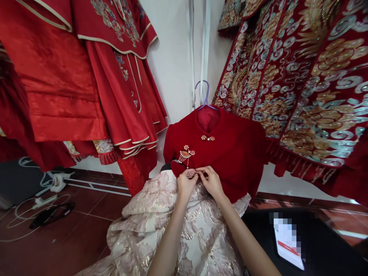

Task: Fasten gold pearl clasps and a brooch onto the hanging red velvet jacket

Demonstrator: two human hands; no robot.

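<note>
A red velvet top [235,142] hangs from a purple hanger [206,97] in front of me. A jewelled flower clasp [208,138] sits below its neckline, and a fan-shaped brooch with dangling beads [185,154] is on its left side. At the lower front of the top, my left hand [187,182] and my right hand [211,183] meet, fingertips pinched together. Between them shows a small ornamental button [196,172], partly covered by fingers. Pale brocade fabric with metallic flowers [201,222] lies bunched beneath my wrists.
Red garments [115,76] hang at left, and an embroidered sequinned robe [293,80] hangs at right. A phone-like white and red object [290,249], partly pixelated, lies on a black surface [324,249]. Cables [43,203] and a white shoe [59,181] are at lower left.
</note>
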